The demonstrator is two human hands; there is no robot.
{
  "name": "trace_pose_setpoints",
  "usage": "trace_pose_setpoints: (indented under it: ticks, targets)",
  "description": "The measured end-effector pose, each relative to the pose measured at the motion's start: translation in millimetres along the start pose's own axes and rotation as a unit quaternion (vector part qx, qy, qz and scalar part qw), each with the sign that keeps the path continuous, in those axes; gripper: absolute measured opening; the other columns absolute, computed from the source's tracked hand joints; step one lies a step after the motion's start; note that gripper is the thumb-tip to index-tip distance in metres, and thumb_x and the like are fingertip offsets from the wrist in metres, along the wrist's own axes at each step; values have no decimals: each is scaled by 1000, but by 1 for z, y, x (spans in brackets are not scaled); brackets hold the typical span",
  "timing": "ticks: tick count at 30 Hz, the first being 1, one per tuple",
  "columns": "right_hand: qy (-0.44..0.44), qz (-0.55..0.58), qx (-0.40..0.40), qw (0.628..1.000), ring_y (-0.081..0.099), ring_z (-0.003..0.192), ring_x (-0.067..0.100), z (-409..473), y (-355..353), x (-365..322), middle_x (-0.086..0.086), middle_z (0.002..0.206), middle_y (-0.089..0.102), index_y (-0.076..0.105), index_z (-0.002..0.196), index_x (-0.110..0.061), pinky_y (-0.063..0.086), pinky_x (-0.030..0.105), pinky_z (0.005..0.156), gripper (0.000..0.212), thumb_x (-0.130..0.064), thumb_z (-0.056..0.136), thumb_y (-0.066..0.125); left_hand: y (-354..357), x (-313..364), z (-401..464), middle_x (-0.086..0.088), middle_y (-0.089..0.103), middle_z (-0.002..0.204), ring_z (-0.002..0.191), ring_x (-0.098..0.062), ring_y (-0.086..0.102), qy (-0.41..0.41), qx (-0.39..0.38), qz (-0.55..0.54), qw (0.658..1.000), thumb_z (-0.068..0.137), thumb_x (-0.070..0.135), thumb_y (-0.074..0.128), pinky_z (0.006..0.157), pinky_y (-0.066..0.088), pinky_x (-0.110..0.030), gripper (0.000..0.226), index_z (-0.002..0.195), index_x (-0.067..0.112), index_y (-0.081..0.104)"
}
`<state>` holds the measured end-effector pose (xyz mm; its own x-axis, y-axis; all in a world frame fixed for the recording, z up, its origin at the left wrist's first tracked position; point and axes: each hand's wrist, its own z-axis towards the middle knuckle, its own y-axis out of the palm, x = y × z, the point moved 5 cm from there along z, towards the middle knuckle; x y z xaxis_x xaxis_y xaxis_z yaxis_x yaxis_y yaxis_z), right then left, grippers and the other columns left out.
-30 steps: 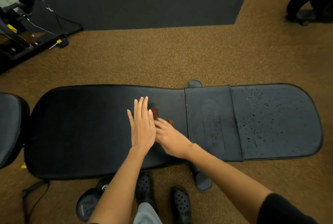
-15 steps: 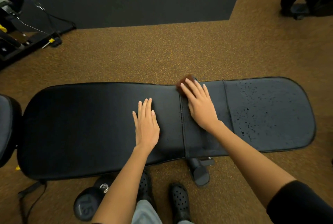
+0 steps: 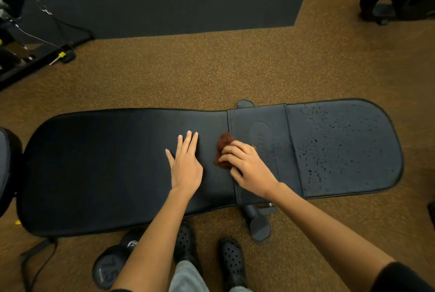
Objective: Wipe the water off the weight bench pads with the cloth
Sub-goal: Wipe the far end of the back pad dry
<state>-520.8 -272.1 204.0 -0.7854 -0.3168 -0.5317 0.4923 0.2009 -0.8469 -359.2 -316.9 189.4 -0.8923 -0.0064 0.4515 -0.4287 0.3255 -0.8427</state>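
While the long black vinyl back pad (image 3: 106, 169) looks dry, the shorter black vinyl seat pad (image 3: 341, 148) at 3 o'clock carries scattered water droplets (image 3: 329, 148). Left hand (image 3: 186, 167) lies flat on the back pad, fingers straight and together, holding nothing. Right hand (image 3: 249, 169) has fingers curled over the crumpled rust-brown cloth (image 3: 222, 149), pressing it at the seam between pads, dead centre.

Dim, warm indoor light from overhead; soft shadows, sharp centre, wide-angle bending and dark, blurred edges.
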Motion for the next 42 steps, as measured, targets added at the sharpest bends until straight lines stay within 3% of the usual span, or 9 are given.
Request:
trace_pose_setpoints:
  ticks: [7,14,18,23,26,29,31,37,42]
  targets:
    - [69,31,65,995,34,138,33,64,13,2,11,142,50,56,132,-7,26,46,112,48,3,85,53,-6,-3,-2,4,20,158,147,-12,4,-2,20,-111,994,98,-1,30,118,-1,-52,65,152,27,8]
    - [31,122,-17,992,36,139,27,60,27,-19,12,134,59,63,125,-3,15,41,119,47,-6,81,48,-13,-2,-5,1,21,157,145,-9,14,-8,66,-196,978,103,13,25,120,6,-45,48,150,23,19]
    - [0,173,-66,983,37,139,19,9,33,-45,7,128,63,67,120,-5,19,42,120,45,-8,77,53,-6,4,-20,0,24,156,144,-9,15,52,47,-169,983,104,18,28,119,16,-42,44,148,20,29]
    - [10,269,-124,955,42,134,9,-34,24,-67,4,121,67,73,105,-5,10,20,118,32,-8,82,51,18,10,-55,5,20,156,145,-1,4,122,12,-111,986,102,28,20,120,7,-36,46,148,21,27]
    - [88,326,-39,941,53,124,4,-39,5,-56,2,105,74,76,88,-7,26,30,118,31,-16,84,46,21,6,-74,-1,27,155,144,-10,16,109,47,-68,991,102,35,20,119,13,-38,49,147,19,29]
    - [165,264,176,934,58,117,9,-39,-30,-14,1,101,72,72,85,-9,39,45,107,31,-17,85,43,23,7,-94,-6,38,146,136,-21,34,101,68,-20,992,99,41,31,111,30,-41,51,143,17,37]
    - [188,163,234,940,51,126,17,-38,-49,17,2,111,68,70,96,-10,34,50,110,29,-13,88,42,30,9,-104,-8,38,141,131,-24,36,94,61,-4,994,97,50,32,108,33,-41,54,139,17,42]
    - [234,-38,172,956,23,146,22,-49,-66,71,5,146,46,56,131,-13,9,54,119,35,-12,97,48,44,20,-106,-8,30,151,142,-22,25,19,55,-96,994,97,50,29,113,29,-42,56,138,15,44]
    - [236,-68,126,961,13,149,18,-61,-64,80,1,156,32,38,147,-16,2,55,119,46,-25,102,40,44,39,-72,-8,21,157,146,-18,8,-32,116,-211,970,99,23,39,118,20,-46,46,141,4,42]
